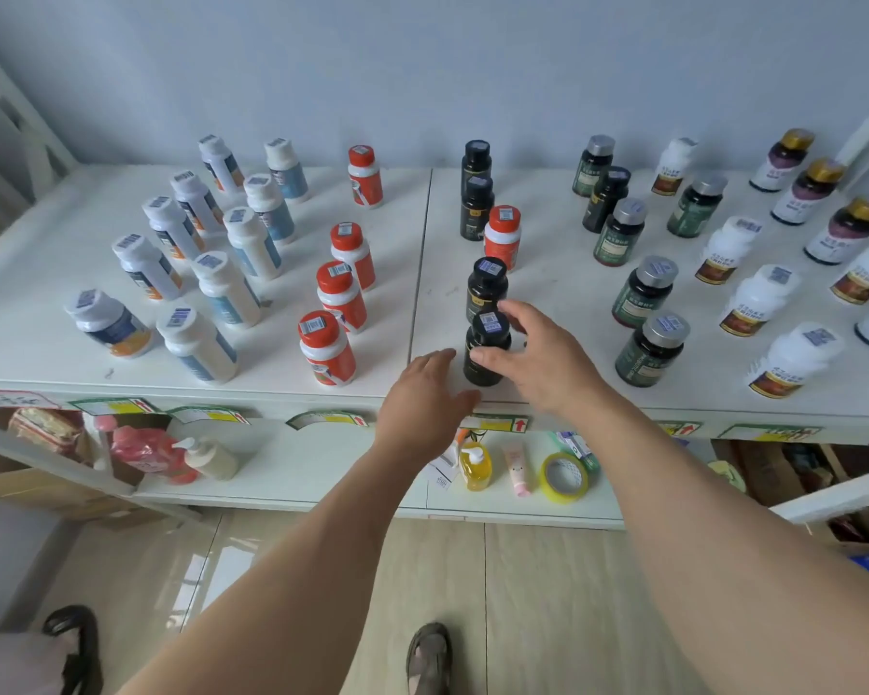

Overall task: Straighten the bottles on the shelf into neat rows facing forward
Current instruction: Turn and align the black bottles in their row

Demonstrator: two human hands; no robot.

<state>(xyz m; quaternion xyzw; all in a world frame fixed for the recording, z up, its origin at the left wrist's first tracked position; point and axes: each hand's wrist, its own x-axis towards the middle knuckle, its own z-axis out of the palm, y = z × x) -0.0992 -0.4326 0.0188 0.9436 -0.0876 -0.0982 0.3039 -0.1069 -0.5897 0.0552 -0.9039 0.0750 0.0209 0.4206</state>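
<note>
Tipping is the likeliest slip: the front black bottle (485, 351) stands at the shelf (46, 343) lip, and the second black bottle (486, 288) is just behind it at 12 o'clock, so a hard nudge could knock one into the other. At its 9 o'clock, the left hand (422, 398) lies flat on the shelf edge, fingers straight and together. At its 3 o'clock, the right hand (538, 356) curls round it, fingers spread, thumb on the front.
</note>
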